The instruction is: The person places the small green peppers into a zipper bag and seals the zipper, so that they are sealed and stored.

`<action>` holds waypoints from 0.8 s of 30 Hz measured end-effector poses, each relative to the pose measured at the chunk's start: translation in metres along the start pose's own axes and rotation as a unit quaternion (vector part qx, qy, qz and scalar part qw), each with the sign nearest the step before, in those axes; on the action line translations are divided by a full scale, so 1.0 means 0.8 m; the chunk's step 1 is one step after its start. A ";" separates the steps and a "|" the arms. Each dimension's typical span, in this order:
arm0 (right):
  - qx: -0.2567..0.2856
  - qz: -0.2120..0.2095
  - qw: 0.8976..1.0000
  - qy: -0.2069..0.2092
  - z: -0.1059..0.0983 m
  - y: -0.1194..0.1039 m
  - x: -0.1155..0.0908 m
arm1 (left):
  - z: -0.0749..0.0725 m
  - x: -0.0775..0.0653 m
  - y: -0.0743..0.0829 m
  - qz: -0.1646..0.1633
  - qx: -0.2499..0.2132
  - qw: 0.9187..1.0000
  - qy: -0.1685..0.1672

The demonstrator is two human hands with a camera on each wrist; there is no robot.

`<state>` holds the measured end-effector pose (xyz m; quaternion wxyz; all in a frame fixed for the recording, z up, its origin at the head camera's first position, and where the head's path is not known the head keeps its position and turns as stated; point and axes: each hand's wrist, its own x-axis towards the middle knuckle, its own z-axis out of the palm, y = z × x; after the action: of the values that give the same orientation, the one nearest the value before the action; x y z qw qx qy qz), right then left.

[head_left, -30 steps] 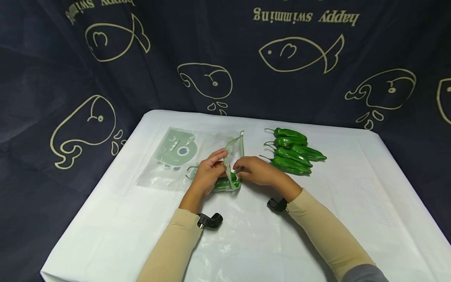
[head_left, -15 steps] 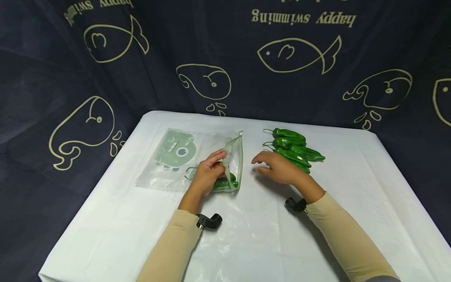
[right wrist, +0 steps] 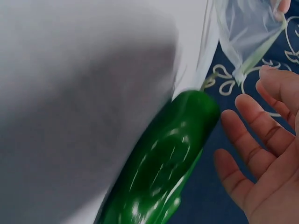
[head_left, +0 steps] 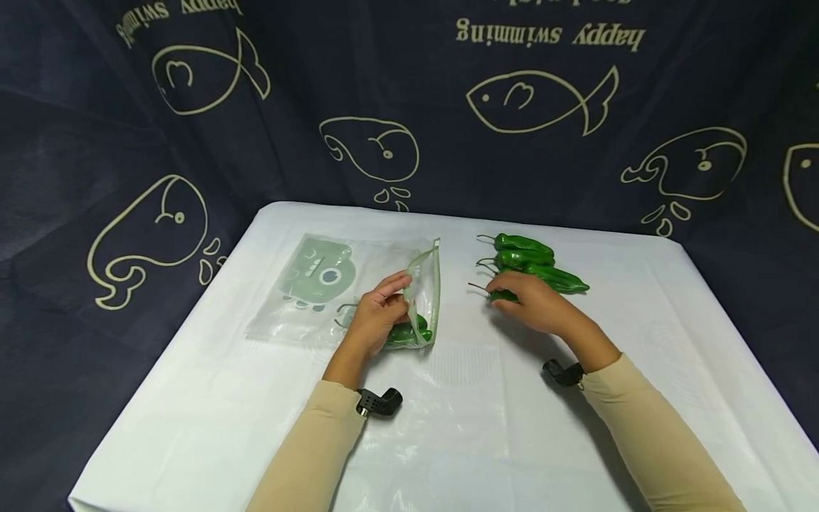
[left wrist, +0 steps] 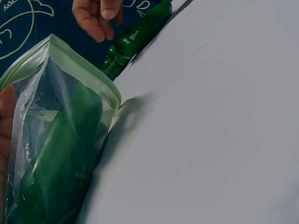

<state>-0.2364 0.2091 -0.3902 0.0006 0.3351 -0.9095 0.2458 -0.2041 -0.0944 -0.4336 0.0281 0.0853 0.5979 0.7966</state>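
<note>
Peppers by right hand, bag in left

Bag [head_left: 342, 290] lies at the left of the table [head_left: 192, 405], mouth turned right toward the pile, green zip edge gaping. Left hand [head_left: 376, 320] grips the bag's mouth edge between thumb and fingers. Bagged peppers [head_left: 404, 336] show through the plastic at the near corner, ends just inside the mouth, stems farther left; left hand hides part of them in head view.

Right hand [head_left: 530, 302] is at the near side of the pile [head_left: 521, 259], fingers loosely bent and spread, nothing gripped. Near pepper [head_left: 502, 295] is beneath it, mostly covered in head view, stem sticking out left. Right wrist view: fingertips just beside the pepper's stem end; can't tell if touching.

Rest of the pile lies behind and right of the hand, peppers close together, most stems left, one longer pepper reaching out right. Bag and pile sit apart on the white cover.

Dark curtain [head_left: 544, 178] with fish and whale drawings stands behind the table. Black wrist cams [head_left: 384, 402] on both wrists, beige sleeves [head_left: 307, 455] run to the near edge. Bag print: green monster, far left end.
</note>
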 end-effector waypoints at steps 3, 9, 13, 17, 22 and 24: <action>-0.008 0.016 1.000 -0.004 -0.005 0.007 -0.005 | -0.001 0.000 -0.001 0.002 0.003 1.000 0.000; -0.022 0.063 0.998 -0.013 -0.014 0.021 -0.021 | -0.001 0.001 -0.002 0.003 0.007 1.000 -0.001; -0.025 0.072 0.997 -0.009 -0.018 0.032 -0.033 | -0.002 0.001 -0.001 0.001 0.012 1.000 -0.002; -0.032 0.072 0.997 -0.002 -0.020 0.040 -0.040 | -0.002 0.002 -0.001 0.001 0.015 1.000 -0.001; -0.034 0.075 0.997 -0.004 -0.018 0.045 -0.043 | -0.002 0.002 0.000 0.000 0.015 1.000 0.000; -0.035 0.073 0.997 -0.005 -0.017 0.046 -0.043 | -0.001 0.002 0.000 0.000 0.015 1.000 -0.001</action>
<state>-0.2346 0.2600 -0.4002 -0.0098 0.2686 -0.9396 0.2118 -0.2059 -0.0952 -0.4339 0.0272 0.0860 0.6099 0.7873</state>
